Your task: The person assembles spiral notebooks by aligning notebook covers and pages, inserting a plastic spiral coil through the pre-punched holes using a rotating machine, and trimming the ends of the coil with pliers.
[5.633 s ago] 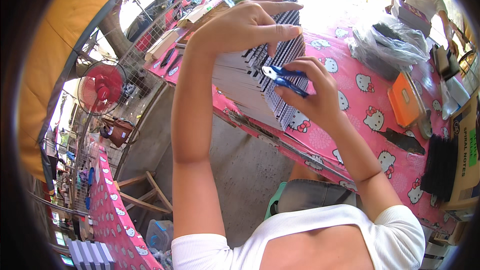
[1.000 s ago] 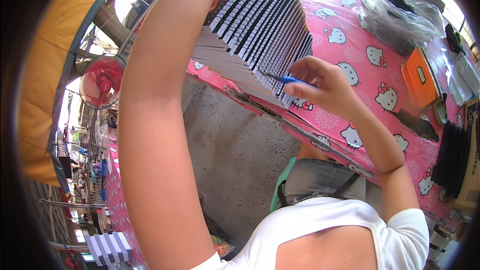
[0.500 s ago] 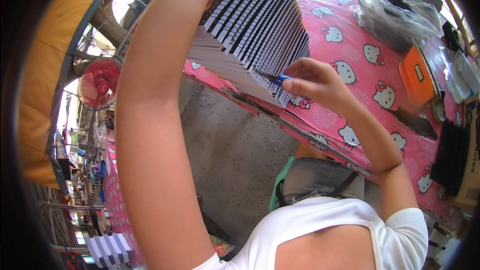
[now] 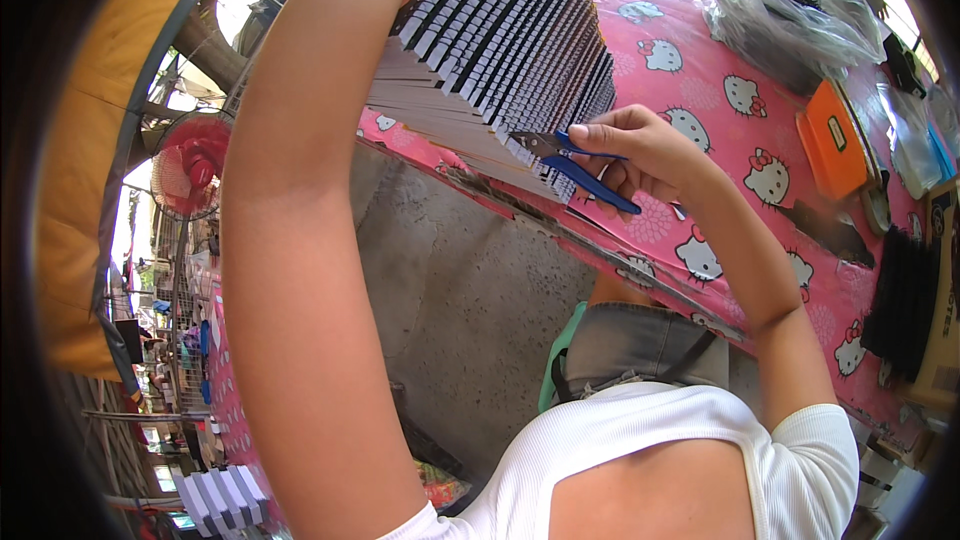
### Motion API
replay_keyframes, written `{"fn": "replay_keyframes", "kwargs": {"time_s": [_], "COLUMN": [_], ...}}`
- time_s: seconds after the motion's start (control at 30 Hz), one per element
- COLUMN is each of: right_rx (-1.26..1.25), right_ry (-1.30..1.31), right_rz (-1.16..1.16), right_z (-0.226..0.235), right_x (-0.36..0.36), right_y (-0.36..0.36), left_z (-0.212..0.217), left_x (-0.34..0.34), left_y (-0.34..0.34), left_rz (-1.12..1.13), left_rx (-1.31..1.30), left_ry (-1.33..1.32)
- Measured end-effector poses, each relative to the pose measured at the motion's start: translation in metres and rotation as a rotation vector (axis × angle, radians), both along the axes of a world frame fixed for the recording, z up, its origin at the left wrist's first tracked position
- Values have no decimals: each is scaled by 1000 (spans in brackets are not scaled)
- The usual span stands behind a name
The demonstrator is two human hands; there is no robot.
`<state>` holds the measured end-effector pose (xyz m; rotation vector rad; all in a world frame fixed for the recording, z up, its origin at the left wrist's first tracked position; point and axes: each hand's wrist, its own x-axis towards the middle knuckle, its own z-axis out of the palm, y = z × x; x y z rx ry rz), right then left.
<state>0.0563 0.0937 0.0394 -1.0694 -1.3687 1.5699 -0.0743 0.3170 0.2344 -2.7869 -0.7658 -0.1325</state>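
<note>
My right hand (image 4: 652,148) holds a pair of blue-handled cutting pliers (image 4: 598,186), with the thumb along one handle and the fingers around the other. The handles are spread apart. Its metal jaws are at the near edge of a long stack of wire-bound notebooks (image 4: 500,30), by the black binding. I cannot tell whether the jaws touch the wire. My left forearm (image 4: 300,140) reaches up past the stack's left side, and the left hand lies beyond the top edge of the picture.
The notebooks lie on a table with a pink patterned cover (image 4: 690,210). To the right are a clear plastic bag (image 4: 790,20), an orange pad (image 4: 832,140), black binding strips (image 4: 900,290) and a cardboard box (image 4: 940,290). A red fan (image 4: 190,165) stands at the left.
The pliers have turned in my right hand and their handles have opened, so both blue handles now show. The jaws stay close to the notebooks' edge.
</note>
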Motion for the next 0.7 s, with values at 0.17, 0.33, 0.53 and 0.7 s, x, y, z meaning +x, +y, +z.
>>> {"fn": "replay_keyframes", "kwargs": {"time_s": [0.17,0.33,0.53,0.7], "right_rx": [552,1266,203,-68], "right_ry": [-294,-708,-47,13], "right_rz": [-321,-653,-142,-108], "right_z": [-17,-19,-17,-10], "right_x": [-11,-15,-6,-8], "right_y": [-18,-16,-2,-9], "left_z": [-2,-1,0,-3], "left_x": [4,6,7,6], "left_y": [2,4,6,8], "left_rz": [-11,-22,-35,-47], "left_rx": [36,73,102,132], "left_ry": [14,19,33,45]}}
